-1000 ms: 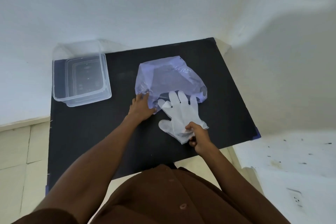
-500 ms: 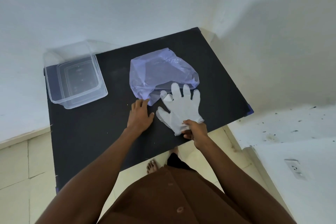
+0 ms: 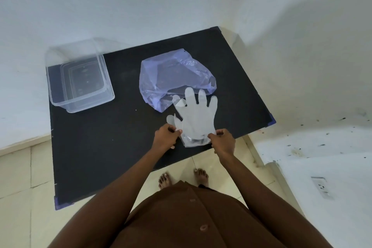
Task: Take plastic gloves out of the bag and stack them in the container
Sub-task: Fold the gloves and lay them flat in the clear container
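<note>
Glove stack (image 3: 194,118) pinched at cuff by left hand (image 3: 165,136) and right hand (image 3: 223,140), fingers overlapping bag (image 3: 173,78). Extraction step judged finished; next: lift, carry left to container (image 3: 80,78).

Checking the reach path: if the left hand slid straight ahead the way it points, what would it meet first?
Probably the glove's thumb lobe just past the left hand, then the bag; depth is unclear.

We are reaching both bare arms forward, our left hand (image 3: 165,136) and right hand (image 3: 223,140) each pinching closed, knuckles up, wrists angling inward.
</note>
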